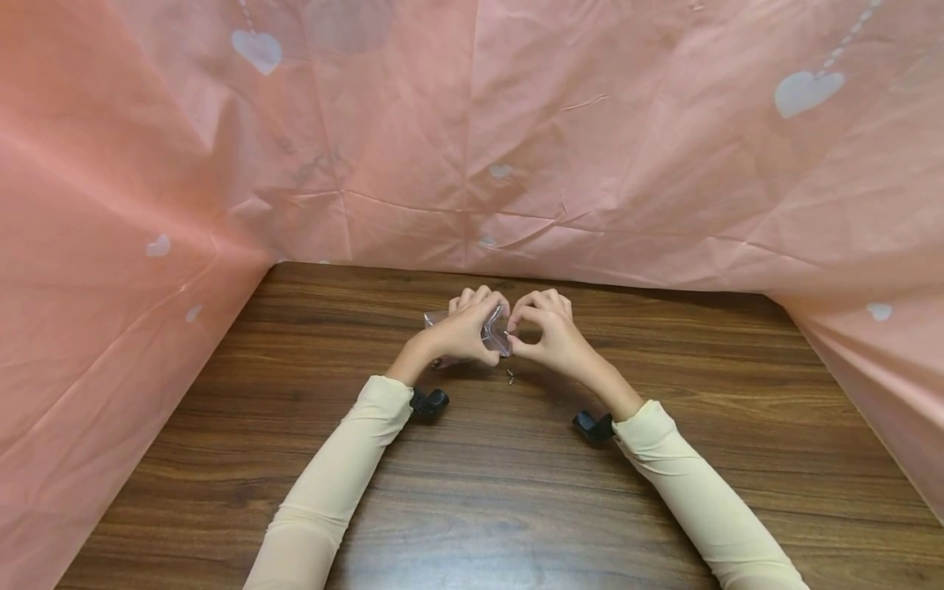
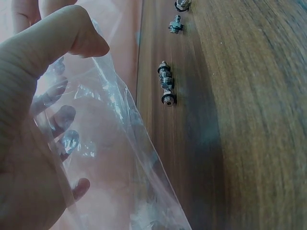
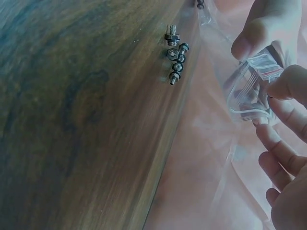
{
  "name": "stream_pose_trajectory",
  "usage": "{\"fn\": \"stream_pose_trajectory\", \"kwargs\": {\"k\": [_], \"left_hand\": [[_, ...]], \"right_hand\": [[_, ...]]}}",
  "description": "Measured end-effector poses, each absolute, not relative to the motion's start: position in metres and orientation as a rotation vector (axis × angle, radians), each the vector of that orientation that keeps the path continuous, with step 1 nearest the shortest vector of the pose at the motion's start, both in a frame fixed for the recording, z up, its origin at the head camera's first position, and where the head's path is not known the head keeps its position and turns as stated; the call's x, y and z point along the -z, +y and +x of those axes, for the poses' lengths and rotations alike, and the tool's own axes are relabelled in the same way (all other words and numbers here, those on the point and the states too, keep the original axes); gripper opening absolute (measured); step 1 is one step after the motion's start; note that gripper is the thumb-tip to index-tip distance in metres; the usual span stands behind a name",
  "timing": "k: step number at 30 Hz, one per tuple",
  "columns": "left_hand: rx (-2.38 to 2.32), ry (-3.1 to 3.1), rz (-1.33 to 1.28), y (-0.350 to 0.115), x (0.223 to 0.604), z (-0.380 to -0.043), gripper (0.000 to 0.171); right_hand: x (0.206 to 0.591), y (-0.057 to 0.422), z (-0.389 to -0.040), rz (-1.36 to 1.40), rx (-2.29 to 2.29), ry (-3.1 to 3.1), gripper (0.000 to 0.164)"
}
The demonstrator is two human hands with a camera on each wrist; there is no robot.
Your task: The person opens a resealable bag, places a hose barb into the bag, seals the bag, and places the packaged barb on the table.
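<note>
One left grip (image 1: 460,334) clasps a red-lined bag (image 3: 247,100); the right grip (image 1: 557,338) pinches something small (image 1: 506,333) at its mouth.

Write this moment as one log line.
left hand: holds clear plastic zip bag | right hand: fingers at bag mouth, grip unclear | silvery metal fittings: on brown wooden table

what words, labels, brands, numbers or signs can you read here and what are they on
No readable text in any view.
Pink sheet: faint grey marks, perhaps lettering, too blurred to read; white hearts are printed on it.
Clear bag: no lettering visible.
Metal fittings: too small to tell.
</note>
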State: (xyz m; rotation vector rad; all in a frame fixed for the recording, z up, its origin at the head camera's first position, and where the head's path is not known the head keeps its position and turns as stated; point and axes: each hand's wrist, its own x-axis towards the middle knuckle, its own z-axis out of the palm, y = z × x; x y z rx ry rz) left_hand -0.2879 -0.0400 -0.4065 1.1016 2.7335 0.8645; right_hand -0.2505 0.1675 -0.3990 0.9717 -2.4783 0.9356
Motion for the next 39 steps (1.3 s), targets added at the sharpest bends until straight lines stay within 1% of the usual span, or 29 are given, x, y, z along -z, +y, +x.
{"fn": "stream_pose_trajectory", "kwargs": {"k": [14, 39], "left_hand": [[-0.855, 2.73, 1.086, -0.0397, 0.4083, -0.2861, 0.067], [-0.861, 2.731, 1.111, -0.0414, 0.4066, -0.2877, 0.067]], "right_hand": [[0.3993, 0.1666, -0.2494, 0.981, -0.927, -2.475, 0.014], [0.3954, 0.1668, -0.2485, 0.988, -0.926, -2.468, 0.014]]}}
